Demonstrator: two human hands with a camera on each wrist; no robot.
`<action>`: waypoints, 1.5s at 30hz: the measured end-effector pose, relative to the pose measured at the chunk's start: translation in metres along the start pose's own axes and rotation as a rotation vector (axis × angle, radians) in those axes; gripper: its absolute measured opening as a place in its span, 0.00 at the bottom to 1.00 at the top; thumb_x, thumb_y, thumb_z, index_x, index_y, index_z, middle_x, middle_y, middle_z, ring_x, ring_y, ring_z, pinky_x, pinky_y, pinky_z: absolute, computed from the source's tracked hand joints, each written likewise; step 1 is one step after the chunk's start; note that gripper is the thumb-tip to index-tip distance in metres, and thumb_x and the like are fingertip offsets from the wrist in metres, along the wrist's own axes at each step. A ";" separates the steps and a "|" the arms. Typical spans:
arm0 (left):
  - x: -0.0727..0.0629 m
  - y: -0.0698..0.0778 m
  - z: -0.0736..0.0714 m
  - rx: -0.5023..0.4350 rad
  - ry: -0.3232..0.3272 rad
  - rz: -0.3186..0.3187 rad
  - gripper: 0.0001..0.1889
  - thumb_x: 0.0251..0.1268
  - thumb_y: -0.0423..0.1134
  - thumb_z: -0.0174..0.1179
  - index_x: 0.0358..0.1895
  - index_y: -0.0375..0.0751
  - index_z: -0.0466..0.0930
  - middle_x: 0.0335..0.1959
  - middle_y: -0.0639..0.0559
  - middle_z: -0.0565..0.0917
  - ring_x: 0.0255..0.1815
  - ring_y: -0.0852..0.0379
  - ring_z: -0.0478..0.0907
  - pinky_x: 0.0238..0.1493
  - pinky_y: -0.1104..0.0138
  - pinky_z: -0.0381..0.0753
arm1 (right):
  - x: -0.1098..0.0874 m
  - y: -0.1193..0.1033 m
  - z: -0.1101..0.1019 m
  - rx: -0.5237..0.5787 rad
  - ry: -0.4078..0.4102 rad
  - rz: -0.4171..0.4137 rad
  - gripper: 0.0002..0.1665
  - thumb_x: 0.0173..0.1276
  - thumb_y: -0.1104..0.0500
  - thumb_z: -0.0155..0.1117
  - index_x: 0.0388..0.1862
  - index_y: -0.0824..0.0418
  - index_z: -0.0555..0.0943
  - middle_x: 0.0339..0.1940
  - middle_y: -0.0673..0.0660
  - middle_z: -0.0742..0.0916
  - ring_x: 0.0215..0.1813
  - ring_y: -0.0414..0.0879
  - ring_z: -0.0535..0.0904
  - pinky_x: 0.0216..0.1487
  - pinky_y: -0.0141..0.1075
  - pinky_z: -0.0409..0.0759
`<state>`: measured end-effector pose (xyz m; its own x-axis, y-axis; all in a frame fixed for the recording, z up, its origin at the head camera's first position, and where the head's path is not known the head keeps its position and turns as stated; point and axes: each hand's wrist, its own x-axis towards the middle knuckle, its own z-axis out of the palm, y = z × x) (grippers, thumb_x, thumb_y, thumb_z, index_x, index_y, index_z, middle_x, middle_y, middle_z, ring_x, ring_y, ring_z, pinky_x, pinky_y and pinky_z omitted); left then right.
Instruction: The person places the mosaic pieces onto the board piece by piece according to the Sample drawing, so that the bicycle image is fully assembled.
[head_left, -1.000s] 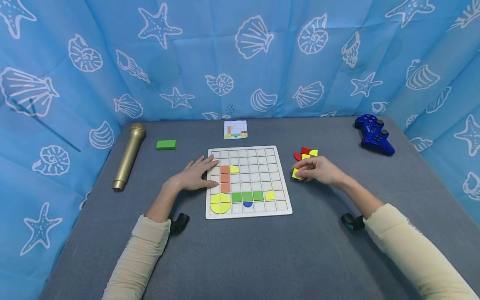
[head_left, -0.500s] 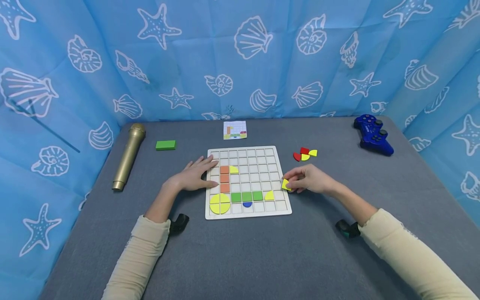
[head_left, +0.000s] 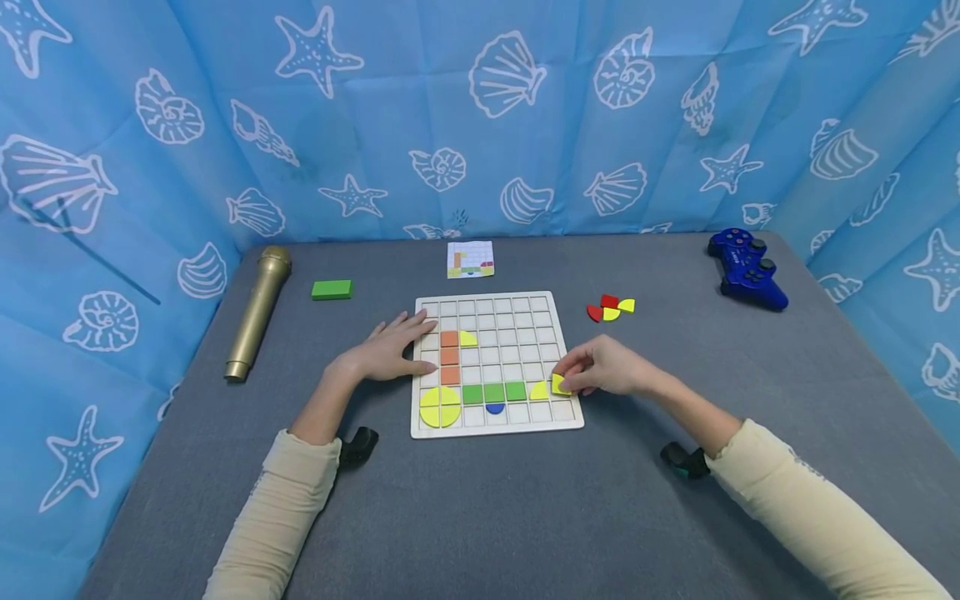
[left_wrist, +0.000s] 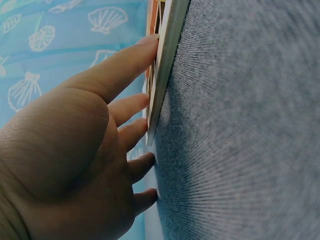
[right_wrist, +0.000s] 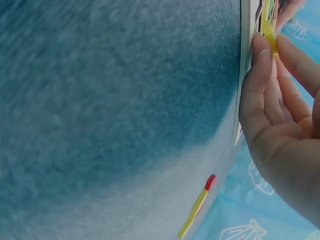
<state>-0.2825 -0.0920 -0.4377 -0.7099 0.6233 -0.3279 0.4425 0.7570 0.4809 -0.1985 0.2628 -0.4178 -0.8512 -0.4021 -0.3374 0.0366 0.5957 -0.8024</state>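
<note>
A white grid board lies in the middle of the table, with orange squares, green squares, a blue half-round piece and a yellow circle of quarter pieces in its cells. My left hand rests on the board's left edge with fingers spread; in the left wrist view its thumb touches the rim. Between thumb and fingers my right hand pinches a yellow piece over the board's right column, beside a yellow quarter piece.
Behind the board lies a small pattern card. Loose red and yellow pieces sit to its right. A green block and a gold microphone are at left, a blue game controller at far right.
My right hand has carried the yellow piece leftward and nearer, from beside the loose pieces to over the board's right column. My left hand has stayed in place.
</note>
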 end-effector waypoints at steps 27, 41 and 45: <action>0.002 -0.002 0.001 0.008 0.005 -0.005 0.42 0.66 0.57 0.56 0.77 0.45 0.48 0.77 0.44 0.43 0.75 0.41 0.33 0.69 0.44 0.33 | -0.001 -0.005 0.010 -0.140 0.094 -0.023 0.10 0.64 0.63 0.67 0.44 0.64 0.86 0.37 0.53 0.86 0.35 0.46 0.77 0.33 0.35 0.75; 0.002 -0.002 0.001 0.005 0.001 -0.003 0.42 0.66 0.57 0.56 0.77 0.45 0.47 0.77 0.44 0.43 0.75 0.41 0.33 0.69 0.44 0.33 | -0.004 0.000 0.004 0.079 0.050 0.050 0.17 0.70 0.59 0.61 0.52 0.68 0.80 0.39 0.57 0.87 0.40 0.49 0.82 0.42 0.40 0.81; 0.001 -0.001 0.000 0.003 -0.002 -0.006 0.42 0.66 0.56 0.56 0.77 0.45 0.47 0.77 0.45 0.42 0.75 0.42 0.33 0.69 0.44 0.32 | -0.005 0.002 -0.001 0.109 0.039 0.071 0.18 0.70 0.58 0.61 0.53 0.68 0.80 0.40 0.58 0.86 0.41 0.50 0.82 0.43 0.40 0.81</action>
<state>-0.2838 -0.0922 -0.4391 -0.7111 0.6194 -0.3327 0.4403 0.7612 0.4761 -0.1946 0.2664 -0.4174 -0.8639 -0.3331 -0.3778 0.1527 0.5415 -0.8267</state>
